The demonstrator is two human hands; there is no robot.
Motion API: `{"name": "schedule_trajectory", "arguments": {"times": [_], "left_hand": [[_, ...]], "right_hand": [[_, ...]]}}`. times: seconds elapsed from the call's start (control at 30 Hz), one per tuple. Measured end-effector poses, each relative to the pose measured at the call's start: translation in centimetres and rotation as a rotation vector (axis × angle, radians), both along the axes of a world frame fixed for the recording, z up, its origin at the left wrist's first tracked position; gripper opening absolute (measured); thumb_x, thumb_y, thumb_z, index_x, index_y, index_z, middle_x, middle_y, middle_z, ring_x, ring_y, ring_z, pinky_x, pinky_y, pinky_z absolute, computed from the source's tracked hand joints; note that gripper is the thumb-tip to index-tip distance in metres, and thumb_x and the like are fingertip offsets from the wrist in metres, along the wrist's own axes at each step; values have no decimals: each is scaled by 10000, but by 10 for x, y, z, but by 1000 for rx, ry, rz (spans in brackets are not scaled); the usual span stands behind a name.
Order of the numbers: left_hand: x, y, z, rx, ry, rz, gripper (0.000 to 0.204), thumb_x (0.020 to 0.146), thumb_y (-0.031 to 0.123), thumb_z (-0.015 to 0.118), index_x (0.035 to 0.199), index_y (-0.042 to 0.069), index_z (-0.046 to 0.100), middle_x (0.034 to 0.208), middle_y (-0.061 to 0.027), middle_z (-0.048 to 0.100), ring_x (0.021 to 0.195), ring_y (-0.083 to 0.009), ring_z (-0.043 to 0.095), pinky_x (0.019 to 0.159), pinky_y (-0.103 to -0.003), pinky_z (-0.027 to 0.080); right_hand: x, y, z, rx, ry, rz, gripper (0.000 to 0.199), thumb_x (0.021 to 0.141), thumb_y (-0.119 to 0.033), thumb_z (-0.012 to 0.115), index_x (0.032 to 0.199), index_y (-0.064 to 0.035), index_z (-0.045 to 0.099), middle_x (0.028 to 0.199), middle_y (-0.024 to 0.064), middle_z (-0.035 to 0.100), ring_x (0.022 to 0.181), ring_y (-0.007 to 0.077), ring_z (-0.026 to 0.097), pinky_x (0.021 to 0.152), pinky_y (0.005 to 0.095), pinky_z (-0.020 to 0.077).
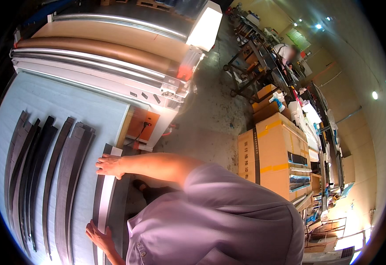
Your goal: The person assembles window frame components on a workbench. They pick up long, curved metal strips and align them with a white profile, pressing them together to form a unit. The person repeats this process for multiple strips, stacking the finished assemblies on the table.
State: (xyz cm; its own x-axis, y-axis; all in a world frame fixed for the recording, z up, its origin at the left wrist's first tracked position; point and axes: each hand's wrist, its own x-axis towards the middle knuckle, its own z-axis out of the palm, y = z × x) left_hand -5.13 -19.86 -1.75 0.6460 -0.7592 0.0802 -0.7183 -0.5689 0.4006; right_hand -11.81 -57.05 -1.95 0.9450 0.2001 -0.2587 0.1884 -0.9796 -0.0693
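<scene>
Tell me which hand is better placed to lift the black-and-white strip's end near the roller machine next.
Probably the right hand: it rests near that end of the strip, while the left hand is farther along it, away from the roller machine.

One right hand [109, 166] and one left hand [101, 238], both bare, share the scene with one white-faced strip [105, 198], one brown roll [100, 52], one orange panel [151, 118], three dark slots [144, 95], at least two cardboard cartons [270, 150] and one co-worker [283, 52]; overlapping dark strips [40, 150] defy exact count.
</scene>
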Motion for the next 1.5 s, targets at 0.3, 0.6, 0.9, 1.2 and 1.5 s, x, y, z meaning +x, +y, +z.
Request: {"name": "schedule_trajectory", "arguments": {"times": [0.3,0.6,0.9,1.2,1.5], "left_hand": [[-1,0,-2,-3,13,14,806,609,60,784,1355,7,483,1240,-196,513,1168,-411,471,1024,-517,378],[0,0,-2,6,9,12,791,625,75,780,1356,-4,488,1254,-203,513,1174,-408,469,1028,-512,377],[0,1,-3,22,22,14,805,624,94,777,1364,-7,478,1242,-201,516,1167,-407,472,1026,-519,373],[1,2,-6,7,1,22,801,615,87,770,1358,-3,483,1236,-202,516,1164,-412,474,1019,-518,383],[7,1,-8,-30,-19,9,819,607,52,777,1369,19,478,1276,-205,510,1190,-416,469,1026,-530,381]], "right_hand": [[0,0,3,3,12,0,795,581,-402,897,1219,-95,535,1267,119,475,1228,306,455,1014,469,386],[-2,0,0,-5,-47,4,818,543,-389,908,1202,-104,517,1183,92,484,1149,278,465,972,431,397],[-2,0,2,2,-50,7,815,552,-379,907,1211,-99,519,1178,96,498,1149,281,478,974,427,405],[-3,1,7,-10,-49,13,790,562,-381,895,1197,-90,527,1174,96,501,1141,283,482,965,436,411],[-4,-1,6,20,-61,5,785,552,-379,891,1184,-85,531,1164,98,508,1128,283,495,952,435,415]]}}
